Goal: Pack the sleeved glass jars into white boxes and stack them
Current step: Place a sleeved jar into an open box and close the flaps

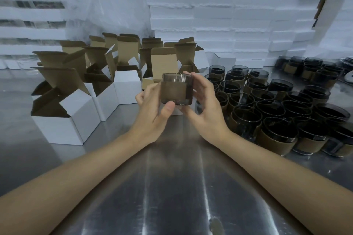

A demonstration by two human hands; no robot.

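Note:
A smoky glass jar [176,88] with a brown cardboard sleeve is held upright above the metal table [172,187], in the middle of the view. My left hand [152,112] grips its left side, thumb under the base. My right hand [205,105] holds its right side with curled fingers. Several open white boxes [80,112] with brown flaps raised stand to the left and behind the jar. Several more sleeved jars [277,112] stand packed together on the right.
A tall wall of stacked closed white boxes [229,15] fills the back and right. Clear plastic wrap [114,2] hangs at the back left. A second group of jars [309,68] sits at the far right.

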